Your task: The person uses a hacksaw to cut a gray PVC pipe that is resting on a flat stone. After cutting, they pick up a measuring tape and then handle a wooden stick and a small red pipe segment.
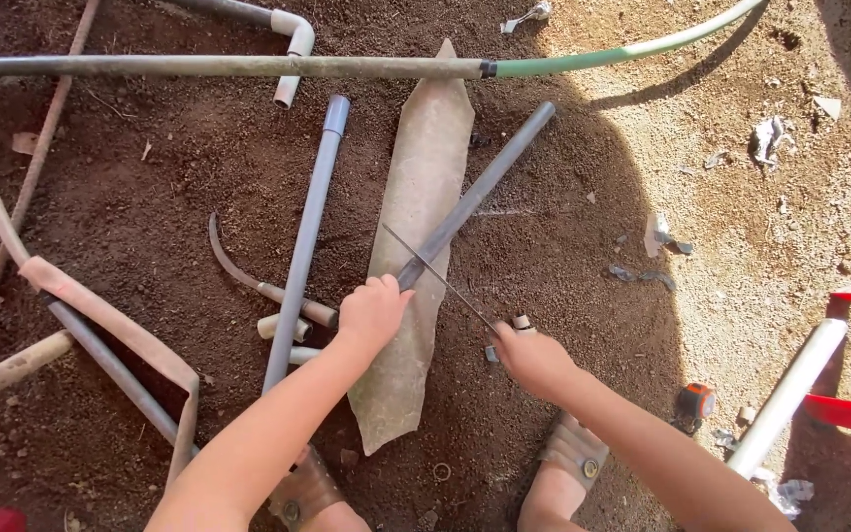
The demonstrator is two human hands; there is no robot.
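Two hands at work: my left hand (373, 313) is clenched around the near end of a grey plastic pipe (485, 187), pinning it on a long, flat, weathered slab (416, 217) that lies on the soil; my right hand (534, 360) is closed on the handle end of a thin hacksaw blade (440, 279), laid across the pipe just beyond the left hand. Judged step: sawing through the pipe. Next stroke needs steady downward hold and a square blade. Nearby: another smooth grey pipe (305, 236), short white pipe offcuts (283, 326), loose dark soil (150, 197), coarse and crumbly.
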